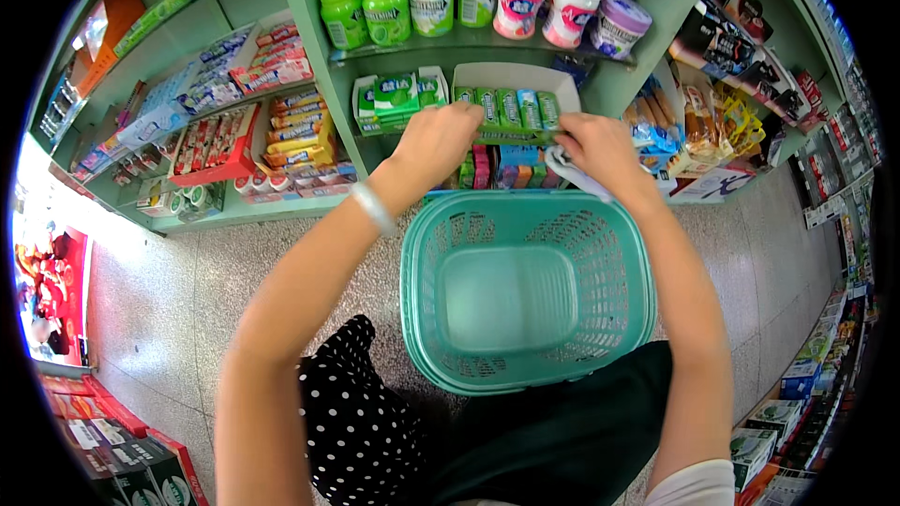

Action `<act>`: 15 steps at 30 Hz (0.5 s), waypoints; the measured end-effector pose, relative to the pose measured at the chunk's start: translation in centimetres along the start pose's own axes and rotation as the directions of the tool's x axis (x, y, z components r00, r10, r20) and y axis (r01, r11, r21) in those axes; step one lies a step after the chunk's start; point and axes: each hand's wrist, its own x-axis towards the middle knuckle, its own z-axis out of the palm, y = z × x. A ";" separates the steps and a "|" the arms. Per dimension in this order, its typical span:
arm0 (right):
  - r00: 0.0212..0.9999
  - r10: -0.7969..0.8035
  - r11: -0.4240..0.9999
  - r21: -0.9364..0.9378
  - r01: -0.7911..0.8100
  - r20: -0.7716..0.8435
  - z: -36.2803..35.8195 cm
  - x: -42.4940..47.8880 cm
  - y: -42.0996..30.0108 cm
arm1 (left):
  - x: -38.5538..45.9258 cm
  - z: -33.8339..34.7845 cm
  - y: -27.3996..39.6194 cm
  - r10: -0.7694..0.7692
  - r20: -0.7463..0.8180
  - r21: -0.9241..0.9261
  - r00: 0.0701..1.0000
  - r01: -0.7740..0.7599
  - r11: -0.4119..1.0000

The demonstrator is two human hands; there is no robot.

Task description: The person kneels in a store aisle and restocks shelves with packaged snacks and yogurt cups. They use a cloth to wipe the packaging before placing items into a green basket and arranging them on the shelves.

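My left hand [443, 140] is at the left front corner of an open cardboard display box [517, 74], its fingers curled on the edge. Several green gum packs [508, 108] stand in the box, with one blue-and-white pack [529, 109] among them. At the right front corner is my right hand [598, 144], its fingertips near the box rim. A whitish cloth [580, 174] hangs bunched under that hand. Left of the box sits another carton of green-and-white packs [396, 96]. Below my forearms stands a green plastic basket [510, 295] with nothing in it.
Gum jars [432, 3] line the glass shelf above. Colourful small packs [513, 167] fill the shelf below. Candy boxes [214, 144] stand at left, bagged snacks [703, 123] at right. The speckled floor [281, 267] surrounds the basket; cartons [133, 464] stand at lower left.
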 end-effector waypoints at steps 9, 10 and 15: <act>0.810 -0.178 0.984 0.107 0.143 0.558 -0.5 -12.3 -8.0 | -12.0 1.2 9.4 0.245 0.505 -0.101 0.828 -0.225 0.969; 0.771 -0.180 0.984 0.115 0.139 0.611 1.7 -13.5 -8.0 | -12.1 2.5 9.7 0.265 0.597 -0.110 0.757 -0.250 0.962; 0.688 -0.215 0.977 0.152 0.152 0.693 11.8 -16.2 -7.3 | -14.4 13.9 10.9 0.145 0.862 0.023 0.485 -0.323 0.946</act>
